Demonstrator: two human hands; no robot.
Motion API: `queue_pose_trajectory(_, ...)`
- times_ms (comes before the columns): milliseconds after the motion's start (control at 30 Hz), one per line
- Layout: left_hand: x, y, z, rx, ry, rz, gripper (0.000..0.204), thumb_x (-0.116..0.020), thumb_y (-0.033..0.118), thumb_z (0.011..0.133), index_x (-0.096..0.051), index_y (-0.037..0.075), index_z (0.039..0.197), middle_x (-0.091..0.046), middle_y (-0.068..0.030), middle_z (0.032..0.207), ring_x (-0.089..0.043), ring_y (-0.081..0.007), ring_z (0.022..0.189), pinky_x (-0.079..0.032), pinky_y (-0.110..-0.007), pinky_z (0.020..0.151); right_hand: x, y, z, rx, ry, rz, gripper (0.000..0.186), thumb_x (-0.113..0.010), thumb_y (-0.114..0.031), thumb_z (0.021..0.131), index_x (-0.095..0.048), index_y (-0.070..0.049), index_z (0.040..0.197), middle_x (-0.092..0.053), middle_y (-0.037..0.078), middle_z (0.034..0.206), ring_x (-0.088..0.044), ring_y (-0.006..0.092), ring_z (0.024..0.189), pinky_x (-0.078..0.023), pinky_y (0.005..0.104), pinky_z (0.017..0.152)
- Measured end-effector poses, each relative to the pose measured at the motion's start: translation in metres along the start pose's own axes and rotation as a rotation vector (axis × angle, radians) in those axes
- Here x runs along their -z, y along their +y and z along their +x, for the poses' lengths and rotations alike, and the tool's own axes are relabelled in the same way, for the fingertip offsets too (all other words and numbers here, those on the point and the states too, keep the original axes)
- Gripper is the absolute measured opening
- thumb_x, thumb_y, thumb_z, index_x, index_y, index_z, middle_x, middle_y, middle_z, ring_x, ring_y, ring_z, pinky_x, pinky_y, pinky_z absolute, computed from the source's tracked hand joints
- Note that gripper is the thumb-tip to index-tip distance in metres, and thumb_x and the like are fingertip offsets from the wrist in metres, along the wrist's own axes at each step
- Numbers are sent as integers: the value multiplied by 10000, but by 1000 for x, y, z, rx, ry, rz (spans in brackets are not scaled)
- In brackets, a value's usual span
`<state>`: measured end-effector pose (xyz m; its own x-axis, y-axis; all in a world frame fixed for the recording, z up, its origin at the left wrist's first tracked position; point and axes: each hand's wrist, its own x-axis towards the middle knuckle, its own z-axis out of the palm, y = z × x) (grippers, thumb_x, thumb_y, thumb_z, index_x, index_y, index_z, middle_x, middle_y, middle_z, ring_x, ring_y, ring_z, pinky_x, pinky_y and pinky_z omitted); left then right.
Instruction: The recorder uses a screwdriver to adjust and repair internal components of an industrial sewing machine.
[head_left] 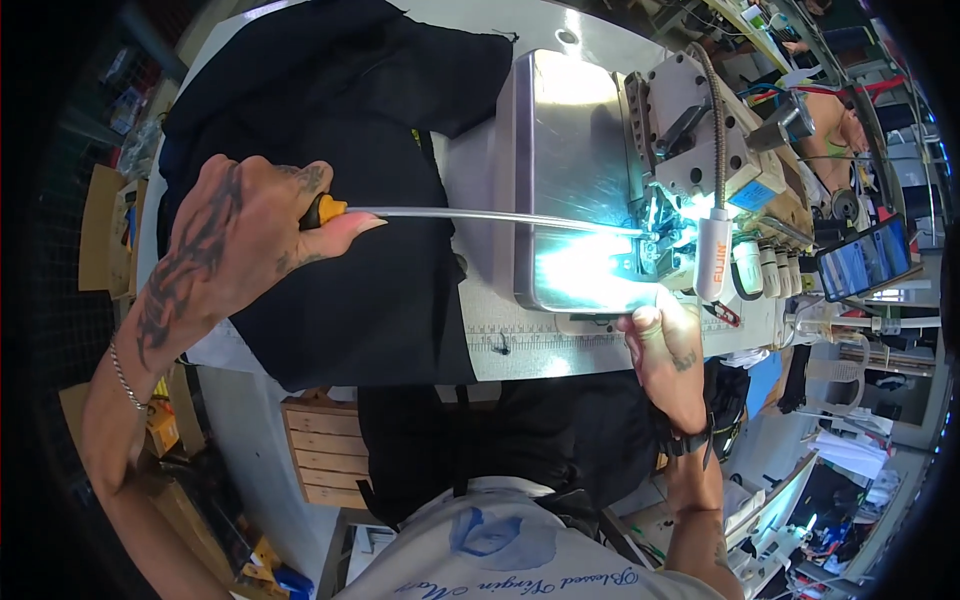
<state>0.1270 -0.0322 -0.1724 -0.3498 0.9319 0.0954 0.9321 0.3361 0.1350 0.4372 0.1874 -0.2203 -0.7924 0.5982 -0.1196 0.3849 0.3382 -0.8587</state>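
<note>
One cardboard box (98, 235) is standing at the far left. Beside it the left hand (245, 215) is gripping one screwdriver (470, 214), fist folded around the yellow-and-black handle. From that hand the shaft is pointing right, over one spread of black cloth (340, 110) and one metal plate (575, 140). Its tip is reaching the small parts of one sewing machine (690, 120), where glare is hiding any contact. Below the tip, the right hand (668, 360) is bending its fingers by the plate's near corner; bright light is washing them out, so I cannot tell whether they are pinching anything. One white lamp (712, 255) is covering part of the machine, and one lit screen (862, 260) is standing farther right.
</note>
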Motion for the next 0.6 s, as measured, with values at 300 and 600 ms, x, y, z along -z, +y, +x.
queue_pose_trajectory(300,10,-2,1,70,-162,-32,719,-623,679,858,-703,-33,917,-514,-131,623,-501,-264,643,-423,-381,651,-2,-9,1,15,43,-17,298,-511,-214,1046,-628,34,929,-586,24,679,-474,78,544,-371,243,505)
queue_pose_trajectory(600,20,-23,15,47,-446,-124,386,-747,341,912,-682,-21,794,-589,-101,711,-559,-192,667,-444,-327,595,0,-9,2,80,53,-74,268,-511,-135,1024,-623,43,858,-597,86,638,-548,167,553,-437,316,553)
